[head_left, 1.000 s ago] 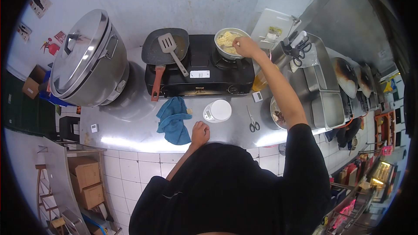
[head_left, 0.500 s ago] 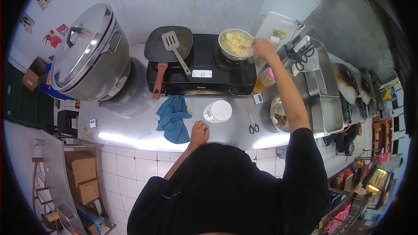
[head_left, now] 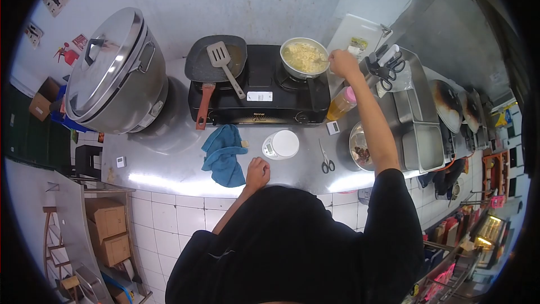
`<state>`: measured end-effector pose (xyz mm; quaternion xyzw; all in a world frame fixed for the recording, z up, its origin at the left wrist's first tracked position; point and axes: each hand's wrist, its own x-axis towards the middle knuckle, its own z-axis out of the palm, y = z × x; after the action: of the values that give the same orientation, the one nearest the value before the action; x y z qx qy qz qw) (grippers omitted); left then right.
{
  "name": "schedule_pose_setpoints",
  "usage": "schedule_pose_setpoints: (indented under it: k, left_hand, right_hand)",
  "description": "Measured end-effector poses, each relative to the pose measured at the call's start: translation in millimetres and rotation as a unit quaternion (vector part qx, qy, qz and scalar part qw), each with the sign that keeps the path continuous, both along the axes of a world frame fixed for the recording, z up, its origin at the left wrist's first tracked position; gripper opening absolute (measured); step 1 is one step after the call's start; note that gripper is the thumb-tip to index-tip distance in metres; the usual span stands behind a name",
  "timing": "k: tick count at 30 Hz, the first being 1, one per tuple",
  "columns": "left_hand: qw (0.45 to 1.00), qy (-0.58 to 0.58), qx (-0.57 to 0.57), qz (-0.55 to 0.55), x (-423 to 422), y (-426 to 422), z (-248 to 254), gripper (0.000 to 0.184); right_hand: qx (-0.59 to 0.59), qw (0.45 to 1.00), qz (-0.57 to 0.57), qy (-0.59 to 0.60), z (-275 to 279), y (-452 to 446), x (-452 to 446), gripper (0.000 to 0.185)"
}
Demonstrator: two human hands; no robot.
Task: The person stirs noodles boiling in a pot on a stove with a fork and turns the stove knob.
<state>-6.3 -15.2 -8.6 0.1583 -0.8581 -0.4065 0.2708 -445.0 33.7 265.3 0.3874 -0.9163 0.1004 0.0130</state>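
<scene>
"And here's the wearer, all in a plain black top (head_left: 287, 242)!"

"Short sleeves, folks! The right sleeve (head_left: 392, 194) is wide and loose, ending around the elbow!"

"Look at the left sleeve (head_left: 194, 247), matching black, and near it a thin, pale, squiggly mark (head_left: 222, 254)!"

"Bare forearms below, and a bare left hand (head_left: 258, 173) and right hand (head_left: 342, 63)!"

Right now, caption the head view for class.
Right hand at the pot on the stove, left hand near the scale.
</scene>
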Motion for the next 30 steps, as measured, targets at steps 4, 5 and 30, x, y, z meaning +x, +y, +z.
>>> schedule_pose_setpoints:
  k: [4,5,30]
  left_hand:
    - [1.000,-0.023,0.007,-0.007,1.3,0.0,-2.8,0.005]
    - [0.999,-0.032,0.002,-0.009,0.7,-0.3,-3.7,0.005]
    - [1.000,-0.009,0.005,-0.004,0.6,0.1,-0.5,0.005]
  right_hand:
    - [-0.024,0.998,-0.016,0.048,26.8,-11.7,7.4,0.022]
    - [-0.034,0.997,-0.008,0.069,31.8,-15.0,10.7,0.022]
    - [0.078,0.990,0.108,-0.052,36.4,-30.4,-31.0,0.025]
